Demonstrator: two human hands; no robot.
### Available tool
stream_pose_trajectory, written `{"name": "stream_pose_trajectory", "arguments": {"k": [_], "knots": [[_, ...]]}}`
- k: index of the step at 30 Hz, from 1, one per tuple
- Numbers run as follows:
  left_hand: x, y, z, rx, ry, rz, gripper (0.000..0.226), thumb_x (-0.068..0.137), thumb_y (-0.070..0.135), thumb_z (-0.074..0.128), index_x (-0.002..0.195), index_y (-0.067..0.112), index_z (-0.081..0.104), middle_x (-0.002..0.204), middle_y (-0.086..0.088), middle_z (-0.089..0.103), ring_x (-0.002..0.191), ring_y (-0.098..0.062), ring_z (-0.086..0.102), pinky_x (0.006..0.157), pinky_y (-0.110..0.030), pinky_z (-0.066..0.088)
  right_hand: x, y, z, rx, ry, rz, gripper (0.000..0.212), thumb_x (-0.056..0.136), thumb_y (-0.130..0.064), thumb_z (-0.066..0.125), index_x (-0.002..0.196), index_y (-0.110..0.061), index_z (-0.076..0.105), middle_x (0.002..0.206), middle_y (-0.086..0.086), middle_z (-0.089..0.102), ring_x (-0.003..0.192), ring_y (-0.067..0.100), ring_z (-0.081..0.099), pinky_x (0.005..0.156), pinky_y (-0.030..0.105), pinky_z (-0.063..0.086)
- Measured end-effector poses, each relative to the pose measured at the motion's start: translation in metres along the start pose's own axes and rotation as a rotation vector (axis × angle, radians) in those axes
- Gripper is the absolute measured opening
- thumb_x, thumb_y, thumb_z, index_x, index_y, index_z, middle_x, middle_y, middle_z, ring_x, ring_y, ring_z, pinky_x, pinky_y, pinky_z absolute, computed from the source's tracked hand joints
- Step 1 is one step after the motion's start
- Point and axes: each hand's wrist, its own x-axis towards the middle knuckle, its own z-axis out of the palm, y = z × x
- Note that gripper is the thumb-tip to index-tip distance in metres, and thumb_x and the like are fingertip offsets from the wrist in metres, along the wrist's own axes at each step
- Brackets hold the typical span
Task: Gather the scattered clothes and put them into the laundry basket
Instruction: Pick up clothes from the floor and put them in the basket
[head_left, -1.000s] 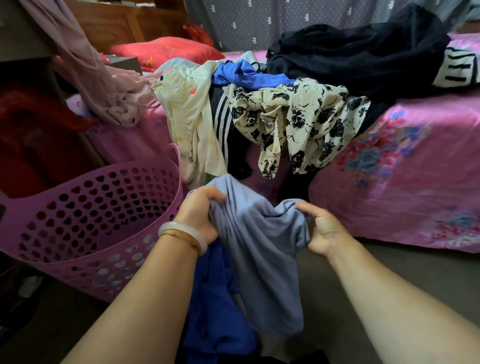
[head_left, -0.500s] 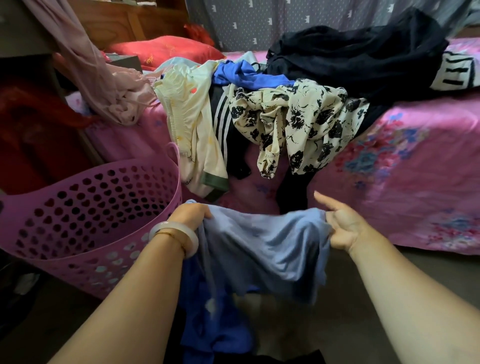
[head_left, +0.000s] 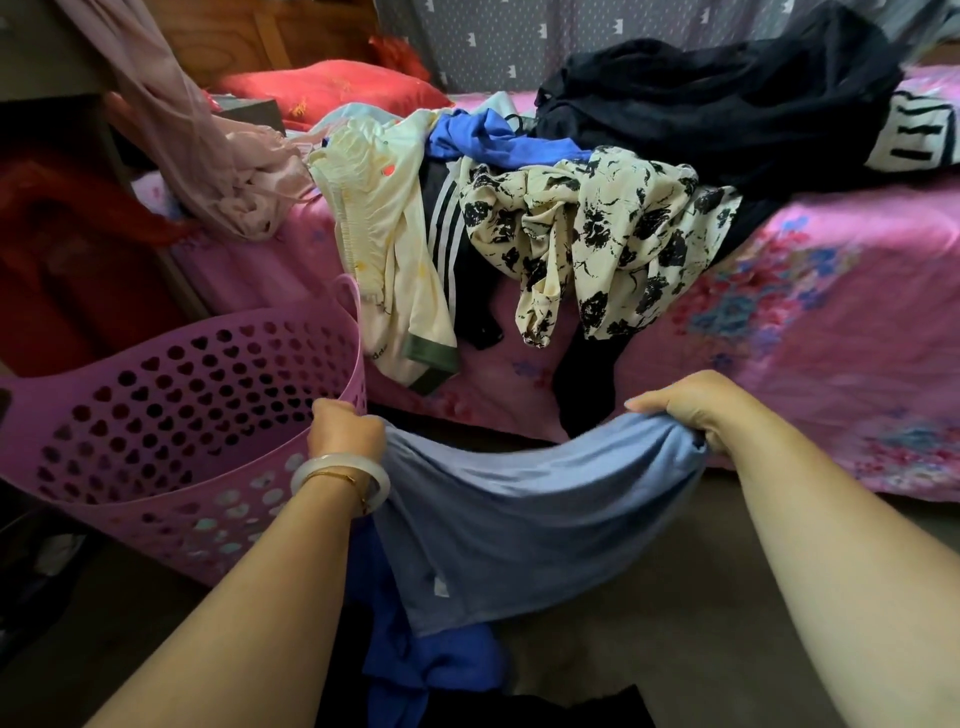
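A light blue garment (head_left: 524, 514) hangs stretched between my two hands in front of the bed. My left hand (head_left: 345, 431), with a pale bangle on the wrist, grips its left edge right beside the rim of the purple laundry basket (head_left: 171, 415). My right hand (head_left: 691, 408) grips its right edge. A darker royal blue garment (head_left: 431, 665) lies on the floor beneath it. On the bed lie more clothes: a cream top (head_left: 379, 218), a black-and-cream floral piece (head_left: 587, 228), a blue piece (head_left: 488, 140) and a black heap (head_left: 717, 98).
The basket stands on the floor at the left, its inside seen through heart-shaped holes. The bed (head_left: 821, 332) with a pink floral sheet fills the right. A pink gauzy cloth (head_left: 208, 156) hangs at the upper left, near a red pillow (head_left: 322, 88).
My hands have drawn apart, spreading the light blue garment out wide. My left hand has moved down and left, close to the basket's rim.
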Motion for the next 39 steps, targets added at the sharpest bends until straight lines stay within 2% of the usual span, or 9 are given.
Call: {"name": "stream_pose_trajectory", "arguments": {"k": [3, 6, 12, 14, 18, 22, 28, 34, 39], "knots": [[0.003, 0.002, -0.004, -0.099, -0.058, -0.001, 0.036, 0.089, -0.002, 0.043, 0.12, 0.01, 0.056, 0.108, -0.011, 0.056, 0.081, -0.021, 0.049, 0.068, -0.029, 0.038, 0.005, -0.002, -0.001, 0.316, -0.063, -0.046, 0.09, 0.07, -0.005, 0.08, 0.147, -0.018, 0.036, 0.144, 0.016, 0.045, 0.115, 0.029, 0.055, 0.091, 0.038, 0.051], [0.005, 0.006, -0.008, -0.276, -0.277, 0.004, 0.037, 0.091, -0.007, 0.037, 0.102, 0.009, 0.069, 0.12, -0.02, 0.063, 0.074, -0.02, 0.055, 0.069, -0.025, 0.046, 0.0, -0.005, 0.0, 0.623, -0.235, -0.064, 0.073, 0.077, 0.005, 0.069, 0.142, -0.017, 0.045, 0.123, 0.016, 0.06, 0.089, 0.018, 0.062, 0.072, 0.025, 0.05], [-0.002, 0.002, -0.007, -0.067, -0.422, 0.247, 0.051, 0.078, 0.0, 0.072, 0.127, 0.009, 0.061, 0.137, -0.008, 0.052, 0.128, -0.021, 0.046, 0.101, -0.024, 0.036, -0.009, 0.007, 0.002, -0.432, -0.288, -0.337, 0.04, 0.062, -0.022, 0.088, 0.098, -0.035, 0.074, 0.151, 0.007, 0.031, 0.141, 0.029, 0.026, 0.113, 0.038, 0.029], [-0.002, 0.0, -0.006, 0.183, -0.402, 0.359, 0.069, 0.075, 0.005, 0.078, 0.137, 0.009, 0.05, 0.147, -0.007, 0.035, 0.138, -0.024, 0.033, 0.108, -0.028, 0.032, -0.01, 0.01, 0.007, -0.797, -0.256, -0.358, 0.039, 0.06, -0.03, 0.089, 0.096, -0.036, 0.074, 0.157, 0.004, 0.01, 0.142, 0.03, 0.014, 0.114, 0.041, 0.029], [-0.002, -0.007, -0.004, 0.581, -0.332, 0.48, 0.085, 0.07, 0.016, 0.08, 0.144, 0.013, 0.039, 0.142, -0.009, 0.028, 0.134, -0.029, 0.03, 0.11, -0.035, 0.033, -0.011, 0.014, 0.013, -1.069, -0.063, -0.435, 0.017, 0.072, -0.023, 0.079, 0.086, -0.031, 0.074, 0.149, 0.008, 0.028, 0.13, 0.029, 0.029, 0.103, 0.036, 0.042], [0.0, -0.014, -0.001, 0.743, -0.275, 0.519, 0.086, 0.066, 0.024, 0.083, 0.141, 0.015, 0.043, 0.136, -0.009, 0.035, 0.13, -0.03, 0.033, 0.106, -0.037, 0.038, -0.001, 0.013, 0.007, -0.891, 0.173, -0.443, 0.017, 0.085, -0.023, 0.059, 0.074, -0.029, 0.07, 0.122, 0.004, 0.052, 0.118, 0.028, 0.041, 0.091, 0.041, 0.048], [0.0, -0.011, -0.004, 0.598, 0.018, 0.532, 0.022, 0.089, 0.022, 0.059, 0.103, 0.019, 0.075, 0.113, -0.008, 0.051, 0.106, -0.029, 0.05, 0.087, -0.04, 0.047, -0.001, 0.003, 0.003, -0.702, 0.417, -0.56, 0.028, 0.095, -0.027, 0.046, 0.087, -0.017, 0.072, 0.091, 0.01, 0.067, 0.103, 0.033, 0.05, 0.087, 0.039, 0.036], [-0.006, 0.004, -0.004, 0.606, -0.012, 0.446, 0.033, 0.093, 0.032, 0.044, 0.094, 0.014, 0.072, 0.124, -0.002, 0.056, 0.116, -0.031, 0.045, 0.093, -0.041, 0.038, 0.007, 0.001, 0.014, -0.242, 0.295, -0.541, 0.038, 0.097, -0.022, 0.044, 0.061, -0.01, 0.041, 0.068, 0.011, 0.046, 0.073, 0.03, 0.045, 0.065, 0.038, 0.032], [-0.012, 0.01, -0.006, 0.435, -0.007, 0.377, 0.027, 0.088, 0.022, 0.043, 0.082, 0.008, 0.065, 0.088, -0.015, 0.065, 0.084, -0.036, 0.056, 0.074, -0.039, 0.048, -0.015, -0.003, 0.022, -0.35, -0.017, -0.549, 0.025, 0.078, -0.045, 0.072, 0.085, -0.025, 0.059, 0.089, -0.008, 0.06, 0.084, 0.015, 0.055, 0.071, 0.034, 0.044]]}}
